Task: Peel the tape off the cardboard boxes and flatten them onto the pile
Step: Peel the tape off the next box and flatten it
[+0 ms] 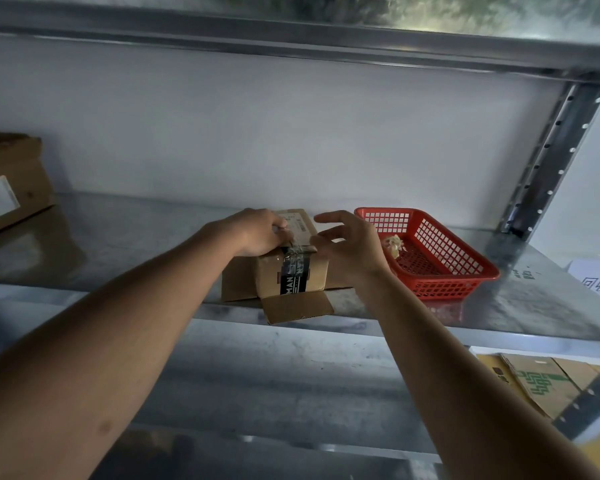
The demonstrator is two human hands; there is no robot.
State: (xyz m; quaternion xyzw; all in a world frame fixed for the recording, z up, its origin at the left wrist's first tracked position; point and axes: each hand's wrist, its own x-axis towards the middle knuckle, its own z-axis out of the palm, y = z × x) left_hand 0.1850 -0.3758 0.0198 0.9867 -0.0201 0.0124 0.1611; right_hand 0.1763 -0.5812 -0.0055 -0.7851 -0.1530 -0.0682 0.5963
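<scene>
A small brown cardboard box (284, 271) sits on the metal shelf (118, 237), its front flaps folded open toward me. A black printed tape band (293, 277) runs over its front face, with clear tape crumpled on top. My left hand (257, 232) rests on the box's top left and pinches the lifted end of the clear tape (297, 245). My right hand (350, 247) is at the box's top right edge, thumb and a finger pinching at the tape, the other fingers spread.
A red plastic basket (444, 268) with a wad of peeled tape (394, 244) stands right of the box. Another cardboard box (11, 181) stands at far left. Flattened cardboard (541, 382) lies on the lower shelf at right. A paper label (596, 278) lies at the right edge.
</scene>
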